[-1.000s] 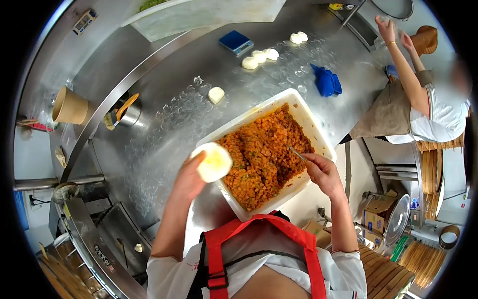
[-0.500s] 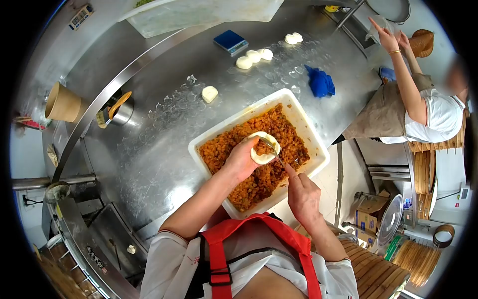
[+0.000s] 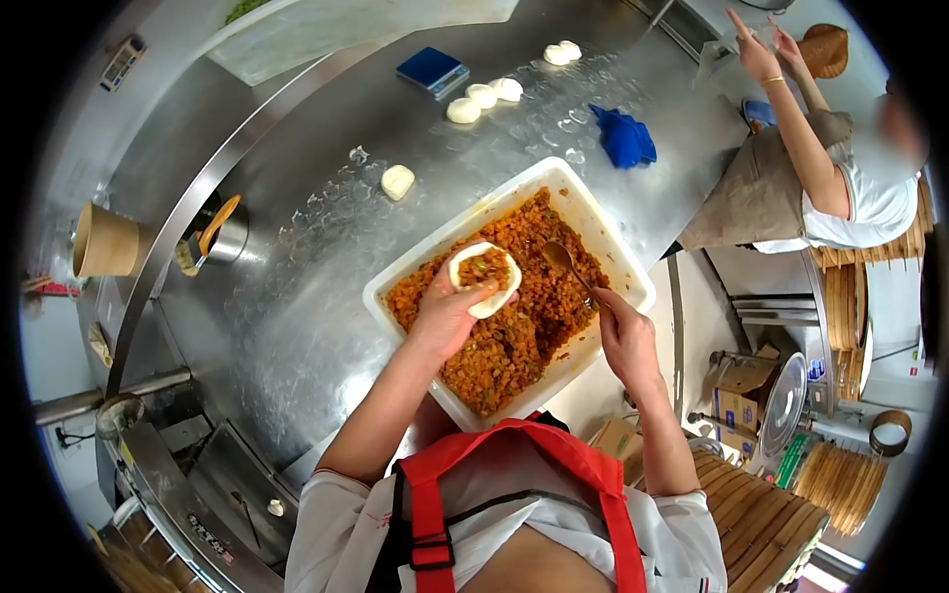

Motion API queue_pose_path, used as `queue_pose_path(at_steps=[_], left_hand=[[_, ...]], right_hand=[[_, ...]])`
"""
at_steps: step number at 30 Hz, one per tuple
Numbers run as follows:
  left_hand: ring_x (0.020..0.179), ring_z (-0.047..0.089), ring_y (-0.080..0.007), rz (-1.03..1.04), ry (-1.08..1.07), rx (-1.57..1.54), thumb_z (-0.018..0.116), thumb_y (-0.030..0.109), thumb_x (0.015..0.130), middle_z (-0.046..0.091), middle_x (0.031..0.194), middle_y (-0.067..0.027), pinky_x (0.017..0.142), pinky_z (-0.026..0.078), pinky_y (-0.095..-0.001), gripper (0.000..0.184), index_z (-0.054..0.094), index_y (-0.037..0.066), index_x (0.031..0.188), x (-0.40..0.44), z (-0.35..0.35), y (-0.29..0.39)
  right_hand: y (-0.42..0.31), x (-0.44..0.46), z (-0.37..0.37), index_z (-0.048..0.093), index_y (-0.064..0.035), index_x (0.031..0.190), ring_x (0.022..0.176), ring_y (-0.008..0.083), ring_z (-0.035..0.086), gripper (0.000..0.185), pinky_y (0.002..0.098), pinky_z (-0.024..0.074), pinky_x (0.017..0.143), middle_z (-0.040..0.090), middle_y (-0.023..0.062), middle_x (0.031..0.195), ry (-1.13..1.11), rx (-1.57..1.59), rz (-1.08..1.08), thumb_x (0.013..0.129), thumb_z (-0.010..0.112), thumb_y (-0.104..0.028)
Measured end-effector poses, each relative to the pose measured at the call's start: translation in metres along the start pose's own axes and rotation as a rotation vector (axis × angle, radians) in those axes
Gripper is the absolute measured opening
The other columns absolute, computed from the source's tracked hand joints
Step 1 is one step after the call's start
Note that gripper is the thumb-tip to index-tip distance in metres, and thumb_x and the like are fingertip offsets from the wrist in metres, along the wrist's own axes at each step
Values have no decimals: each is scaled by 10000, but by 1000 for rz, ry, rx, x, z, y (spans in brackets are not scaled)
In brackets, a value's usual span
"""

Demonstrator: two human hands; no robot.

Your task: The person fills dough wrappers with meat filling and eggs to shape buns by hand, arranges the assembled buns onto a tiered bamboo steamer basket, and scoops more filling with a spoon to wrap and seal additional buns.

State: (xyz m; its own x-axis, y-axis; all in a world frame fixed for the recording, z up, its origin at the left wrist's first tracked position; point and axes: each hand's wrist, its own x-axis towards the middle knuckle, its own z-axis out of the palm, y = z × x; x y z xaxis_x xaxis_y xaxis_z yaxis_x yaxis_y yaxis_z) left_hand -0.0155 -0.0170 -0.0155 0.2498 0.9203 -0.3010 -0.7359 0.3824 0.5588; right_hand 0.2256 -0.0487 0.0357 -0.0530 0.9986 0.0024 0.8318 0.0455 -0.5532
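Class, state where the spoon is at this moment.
In the head view, the spoon is in the right hand, over the filling, right of the dough wrapper.

A round, pale dough wrapper (image 3: 502, 295) is held over a white rectangular tub (image 3: 613, 247), orange-brown chopped filling (image 3: 482, 267) inside the wrapper's bare rim. A metal spoon (image 3: 574, 272) slants, bowl to the upper left, over the chunky mix (image 3: 529, 331) heaped unevenly in the tub

No text is legible; the dark characters (image 3: 210, 540) on the steel unit (image 3: 163, 484) are too small.
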Motion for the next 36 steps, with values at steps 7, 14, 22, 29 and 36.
queue_pose_path(at_steps=[7,14,22,29,36], left_hand=[[1100,565,-257,7,88,59,527,-88,859,517,1216,-113,913,526,-454,499,409,77,1316,-9,-7,21],[1117,554,-259,-29,89,30,516,-102,852,495,1243,-111,923,521,-458,520,409,96,1320,-12,-5,20],[1132,549,-283,-82,-40,-67,546,34,837,529,1231,-125,935,486,-476,500,416,69,1318,-6,0,2],[1137,541,-271,-91,-77,-156,537,42,866,517,1241,-124,962,468,-483,483,394,71,1326,1,17,-6],[1134,537,-275,-3,14,-45,497,7,888,505,1234,-127,976,459,-495,467,376,77,1333,6,19,-23]], right_hand=[[2,5,23,638,-31,1098,844,295,656,276,374,502,768,661,213,923,-294,164,168,862,510,-94],[16,2,4,628,-37,1136,684,93,525,286,250,441,638,589,33,747,-275,441,412,896,492,-112],[-24,-13,-29,580,-1,1188,585,42,393,272,210,323,526,445,-42,654,-167,669,258,945,471,-57],[-47,-28,-17,591,-61,1195,569,276,562,461,374,478,509,535,117,673,44,-79,-314,744,602,33],[-43,-39,8,573,-68,1222,538,252,535,529,373,461,494,485,91,662,75,-238,-400,704,613,33]])
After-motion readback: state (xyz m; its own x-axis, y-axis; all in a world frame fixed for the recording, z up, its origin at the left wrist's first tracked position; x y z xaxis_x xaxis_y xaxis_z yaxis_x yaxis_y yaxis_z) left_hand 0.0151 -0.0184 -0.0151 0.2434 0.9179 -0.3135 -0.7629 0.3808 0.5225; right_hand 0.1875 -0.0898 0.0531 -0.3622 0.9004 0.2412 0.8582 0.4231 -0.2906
